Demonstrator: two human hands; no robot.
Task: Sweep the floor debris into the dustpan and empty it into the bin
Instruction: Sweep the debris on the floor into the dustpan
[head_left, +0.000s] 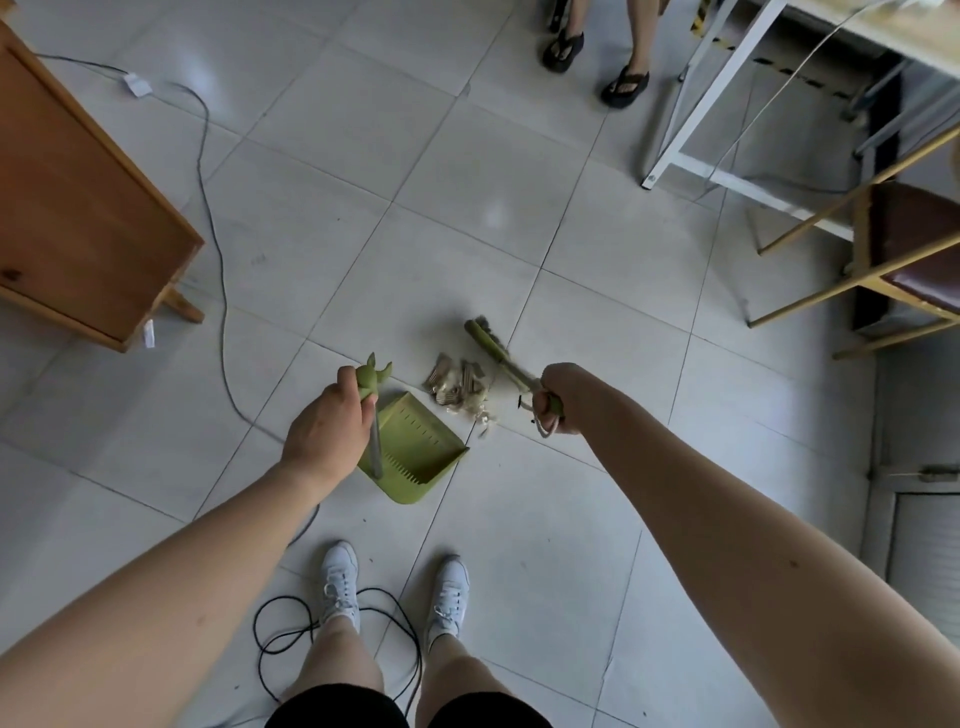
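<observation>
Gripping the upright handle of a green plastic dustpan (415, 448) in the left hand (324, 431), clutching a motion-smeared green long-handled brush (491, 344) in the right hand (558, 400), tan scrap debris (457, 387) at the pan's 1 o'clock.

The left hand (323, 431) grips the green plastic dustpan's (415, 453) handle; the right hand (563, 397) grips the green broom (493, 348) beside tan paper debris (457, 387) on the grey tiled floor (467, 208).

A green dustpan (421, 441) is lying on the floor, mouth facing a small pale debris pile (457, 384) just beside it; a green broom (488, 340) is slanting behind the pile.
</observation>
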